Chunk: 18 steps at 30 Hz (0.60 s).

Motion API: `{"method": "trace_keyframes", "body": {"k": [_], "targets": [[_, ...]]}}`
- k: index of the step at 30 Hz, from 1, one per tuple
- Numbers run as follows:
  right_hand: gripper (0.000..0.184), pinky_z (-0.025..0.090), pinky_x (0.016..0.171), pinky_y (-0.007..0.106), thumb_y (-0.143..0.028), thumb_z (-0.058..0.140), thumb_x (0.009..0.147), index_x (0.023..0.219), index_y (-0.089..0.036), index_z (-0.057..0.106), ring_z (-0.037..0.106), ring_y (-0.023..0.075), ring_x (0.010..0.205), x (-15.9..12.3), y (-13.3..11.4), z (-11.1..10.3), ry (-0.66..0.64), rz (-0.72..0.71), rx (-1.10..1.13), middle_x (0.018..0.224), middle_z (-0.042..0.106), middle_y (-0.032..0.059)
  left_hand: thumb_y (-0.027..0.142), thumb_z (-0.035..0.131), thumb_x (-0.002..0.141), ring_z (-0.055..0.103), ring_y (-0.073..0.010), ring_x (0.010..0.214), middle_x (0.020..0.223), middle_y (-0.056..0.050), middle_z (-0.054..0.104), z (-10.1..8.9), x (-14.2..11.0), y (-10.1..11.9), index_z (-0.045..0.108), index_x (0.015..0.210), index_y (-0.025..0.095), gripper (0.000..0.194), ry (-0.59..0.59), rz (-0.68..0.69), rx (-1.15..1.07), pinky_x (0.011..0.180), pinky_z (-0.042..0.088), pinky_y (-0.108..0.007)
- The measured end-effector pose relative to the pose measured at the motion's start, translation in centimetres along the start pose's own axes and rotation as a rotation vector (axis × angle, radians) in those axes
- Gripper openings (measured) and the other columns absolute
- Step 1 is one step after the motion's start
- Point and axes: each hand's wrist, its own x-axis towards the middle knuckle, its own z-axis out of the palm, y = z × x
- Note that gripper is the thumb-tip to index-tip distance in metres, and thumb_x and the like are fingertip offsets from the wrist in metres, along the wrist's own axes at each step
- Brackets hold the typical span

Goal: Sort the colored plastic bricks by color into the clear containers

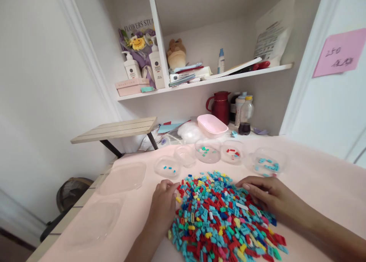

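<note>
A wide heap of small building bricks (217, 220) in blue, red, yellow, green and white lies on the pink table cover. At its left edge rests my left hand (162, 203), loosely bent, with the forefinger stretched to the red bricks there; no brick shows in its grasp. My right hand (264, 193) reaches over the heap's right edge, its fingers extended and the tips low among the bricks. Beyond the heap, one clear tub (167, 174) has a few blue bricks, another tub (208, 161) green ones, a third tub (233, 161) red ones, and a right-hand tub (281, 159) light blue ones.
Clear containers (121, 178) stand along the left side, and a small clear cup (185, 163) sits between the tubs. Behind are a pink basin (213, 126), a dark red jug (220, 107) and a bottle (246, 115). A small raised wooden stand (117, 129) is at back left, beneath a loaded shelf (200, 84).
</note>
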Motion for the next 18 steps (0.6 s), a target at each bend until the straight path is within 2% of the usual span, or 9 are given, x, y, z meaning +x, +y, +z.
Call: {"method": "trace_keyframes", "body": {"k": [4,6,9,13,15,18], "targets": [[0.041,0.036,0.045,0.023,-0.052,0.051,0.087,0.104,-0.02,0.069,0.047,0.0124,0.051,-0.1,-0.1,0.1,-0.052,0.0,-0.046,0.058,0.057,0.0002,0.012,0.049,0.078,0.053,-0.0223,0.095,0.103,-0.006,0.059,-0.1,0.0,0.1,0.068,0.111,0.032,0.043,-0.035,0.059,0.034,0.085,0.043,-0.036],[0.041,0.036,0.045,0.023,-0.052,0.051,0.087,0.104,-0.02,0.069,0.046,0.0121,0.051,-0.1,-0.3,0.0,-0.06,0.005,-0.052,0.058,0.057,0.0003,0.011,0.043,0.081,0.055,-0.0195,0.09,0.1,-0.006,0.057,-0.4,0.0,0.6,0.071,0.096,0.028,0.037,-0.054,0.04,-0.031,0.077,0.048,-0.032],[0.043,0.036,0.044,0.023,-0.054,0.051,0.086,0.104,-0.019,0.069,0.046,0.0117,0.051,-0.2,-0.4,0.0,-0.049,0.015,-0.035,0.058,0.056,0.0005,0.012,0.034,0.084,0.058,-0.0159,0.082,0.098,-0.005,0.054,-0.7,-0.1,1.4,0.065,0.077,0.021,0.034,-0.044,-0.028,-0.183,0.064,0.05,-0.027],[0.045,0.036,0.044,0.022,-0.056,0.051,0.085,0.102,-0.019,0.069,0.045,0.0112,0.05,-0.1,-0.1,0.0,-0.054,0.029,-0.026,0.058,0.056,0.0004,0.017,0.044,0.083,0.059,-0.0158,0.087,0.1,-0.004,0.054,-0.5,0.0,1.5,0.066,0.089,0.023,0.023,0.007,-0.023,-0.199,0.077,0.05,-0.029],[0.046,0.035,0.045,0.022,-0.057,0.05,0.085,0.101,-0.019,0.07,0.045,0.0111,0.051,0.0,0.1,0.0,-0.06,0.036,-0.036,0.058,0.055,0.0002,0.019,0.05,0.08,0.059,-0.014,0.079,0.099,-0.003,0.054,-0.4,0.1,1.2,0.067,0.094,0.024,0.023,-0.014,-0.043,-0.189,0.073,0.05,-0.028],[0.046,0.034,0.047,0.022,-0.057,0.049,0.086,0.1,-0.019,0.07,0.042,0.011,0.052,0.0,0.3,0.0,-0.063,0.031,-0.055,0.059,0.054,0.0,0.018,0.053,0.076,0.058,-0.012,0.07,0.095,-0.002,0.053,-0.5,0.3,0.8,0.07,0.089,0.023,0.022,-0.017,-0.084,-0.165,0.069,0.049,-0.027]]}}
